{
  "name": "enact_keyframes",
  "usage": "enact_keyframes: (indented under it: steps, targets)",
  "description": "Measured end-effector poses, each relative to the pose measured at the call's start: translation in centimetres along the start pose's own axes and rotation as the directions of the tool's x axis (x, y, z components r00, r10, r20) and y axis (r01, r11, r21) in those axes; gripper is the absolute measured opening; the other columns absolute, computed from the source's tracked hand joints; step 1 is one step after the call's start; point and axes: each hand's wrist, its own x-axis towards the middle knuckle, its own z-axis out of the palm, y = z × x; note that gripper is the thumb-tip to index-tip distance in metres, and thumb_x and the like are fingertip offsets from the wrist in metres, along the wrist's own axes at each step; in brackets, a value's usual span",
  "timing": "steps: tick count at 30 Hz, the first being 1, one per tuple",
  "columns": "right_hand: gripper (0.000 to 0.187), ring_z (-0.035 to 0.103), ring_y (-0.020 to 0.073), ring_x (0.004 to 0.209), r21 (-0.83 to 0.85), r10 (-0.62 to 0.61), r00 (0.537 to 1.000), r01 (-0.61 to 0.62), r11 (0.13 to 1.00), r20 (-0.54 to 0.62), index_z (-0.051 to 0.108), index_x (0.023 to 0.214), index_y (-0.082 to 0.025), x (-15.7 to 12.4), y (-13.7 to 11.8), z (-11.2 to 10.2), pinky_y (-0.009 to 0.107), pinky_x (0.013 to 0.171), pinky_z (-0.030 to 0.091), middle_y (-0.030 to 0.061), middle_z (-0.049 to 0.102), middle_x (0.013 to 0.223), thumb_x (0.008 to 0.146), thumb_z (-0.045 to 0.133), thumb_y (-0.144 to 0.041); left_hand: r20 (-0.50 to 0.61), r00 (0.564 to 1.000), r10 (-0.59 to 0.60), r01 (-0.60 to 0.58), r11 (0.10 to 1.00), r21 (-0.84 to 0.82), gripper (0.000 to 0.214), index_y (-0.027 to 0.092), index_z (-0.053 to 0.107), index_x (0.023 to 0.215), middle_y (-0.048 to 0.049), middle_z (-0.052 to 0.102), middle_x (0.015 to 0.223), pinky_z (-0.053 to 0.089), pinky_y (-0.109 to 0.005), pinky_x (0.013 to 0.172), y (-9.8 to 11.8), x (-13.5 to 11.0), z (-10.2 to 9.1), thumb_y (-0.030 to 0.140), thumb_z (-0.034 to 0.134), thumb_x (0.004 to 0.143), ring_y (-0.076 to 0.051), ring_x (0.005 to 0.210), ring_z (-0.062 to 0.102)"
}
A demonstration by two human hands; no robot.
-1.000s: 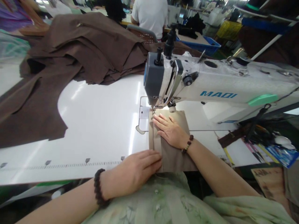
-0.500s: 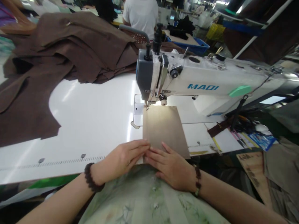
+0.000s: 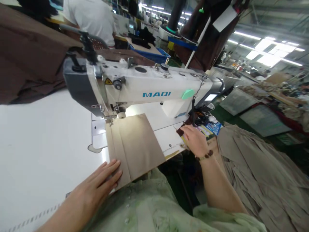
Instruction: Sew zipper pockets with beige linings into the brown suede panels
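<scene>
A beige fabric piece (image 3: 137, 145) lies on the white sewing table, its far left corner under the needle and presser foot of the sewing machine (image 3: 149, 87). A lengthwise fold or seam line runs near its left side. My left hand (image 3: 96, 183) rests on the near left edge of the fabric, fingers stretched out flat. At the table's right end, my right hand (image 3: 194, 140) is closed with curled fingers beside a dark brown strip (image 3: 181, 131). A thin pointed tip shows near those fingertips, but whatever they hold is too small to make out.
Dark brown fabric (image 3: 31, 54) is heaped at the back left. Small tools and a blue packet (image 3: 213, 128) lie beyond my right hand. Taupe fabric (image 3: 263, 170) hangs in a pile at the right. A person in a white shirt (image 3: 90, 19) sits behind the machine.
My right hand has left the fabric and moved right to the tools at the table end. My left hand has flattened on the fabric's left edge. The view has turned right.
</scene>
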Motion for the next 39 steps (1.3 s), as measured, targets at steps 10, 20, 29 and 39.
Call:
enact_keyframes:
  steps: [10,20,29,39]
  targets:
    - [0.019,0.058,0.0183,0.083,0.027,0.009,0.998,-0.011,1.000,0.065,0.064,0.082,-0.014,2.3,4.3,3.2,0.029,0.075,0.045,0.0096,0.062,0.092,0.082,0.046,-0.011,-0.017,0.999,-0.032,0.032,0.999,-0.008,0.038,0.026,0.049,0.128,0.0018,0.039,0.140,0.020,-0.027,0.109,-0.4,-1.2,1.5,0.034,0.039,0.092,-0.018,0.127,0.038]
    - [0.017,0.056,0.0139,0.099,0.609,-0.197,0.912,0.388,0.691,-0.359,0.053,0.092,-0.016,1.2,-11.7,1.5,0.027,0.086,0.047,0.0096,0.059,0.105,0.087,0.037,-0.014,-0.108,0.994,-0.015,0.017,1.000,0.024,0.034,0.017,0.059,0.112,-0.0062,0.058,0.120,0.047,-0.025,0.094,0.7,1.3,-0.6,0.034,0.037,0.094,-0.019,0.109,0.055]
    - [0.016,0.056,0.0195,0.097,0.589,-0.628,0.748,0.612,0.528,-0.215,0.061,0.088,-0.010,0.8,-17.0,3.2,0.033,0.090,0.046,0.0103,0.063,0.103,0.085,0.045,-0.010,0.037,0.972,-0.234,0.237,0.967,-0.092,0.027,0.013,0.061,0.086,-0.0103,0.054,0.106,0.051,-0.037,0.082,2.6,1.9,-2.1,0.016,0.035,0.093,-0.020,0.091,0.053]
    - [0.035,0.051,0.0153,0.083,0.644,-0.765,0.643,0.576,0.503,0.023,0.064,0.107,-0.022,3.9,-17.2,0.5,0.031,0.080,0.046,0.0066,0.048,0.094,0.087,0.039,-0.010,0.096,0.974,-0.204,0.216,0.965,-0.147,0.023,0.013,0.060,0.094,-0.0071,0.057,0.103,0.043,-0.041,0.094,2.4,1.5,-1.8,0.016,0.037,0.093,-0.020,0.098,0.051]
